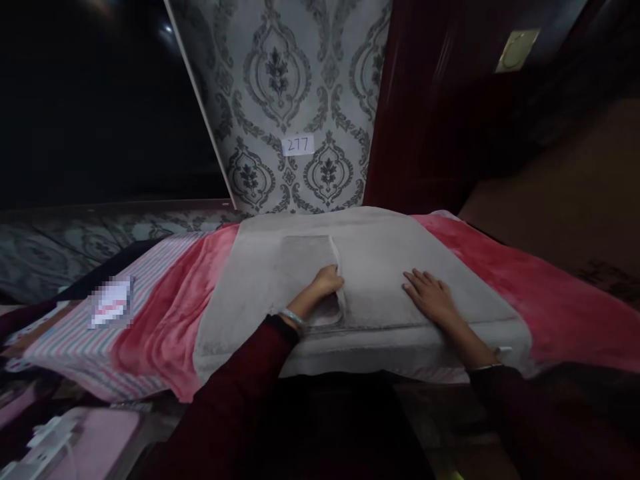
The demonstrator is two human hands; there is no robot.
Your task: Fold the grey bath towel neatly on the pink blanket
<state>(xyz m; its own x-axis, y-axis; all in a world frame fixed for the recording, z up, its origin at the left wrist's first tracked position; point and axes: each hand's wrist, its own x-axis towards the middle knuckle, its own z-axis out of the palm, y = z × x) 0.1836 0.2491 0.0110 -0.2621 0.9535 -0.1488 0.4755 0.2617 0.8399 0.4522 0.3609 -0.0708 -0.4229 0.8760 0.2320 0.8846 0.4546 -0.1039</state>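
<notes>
A grey cloth (380,260) lies spread over a pink blanket (545,300) on a raised surface. My left hand (326,281) is closed on the edge of a folded flap (305,263) of the grey cloth, near its middle. My right hand (431,295) lies flat on the grey cloth to the right, fingers stretched out and holding nothing. Both arms wear dark red sleeves, and a bracelet sits on my left wrist.
A striped pink and white fabric (80,340) lies at the left under the pink blanket. Patterned grey wallpaper (290,87) with a label reading 277 (298,145) stands behind. A dark red door (440,107) is at the right. Pale items (45,440) sit at lower left.
</notes>
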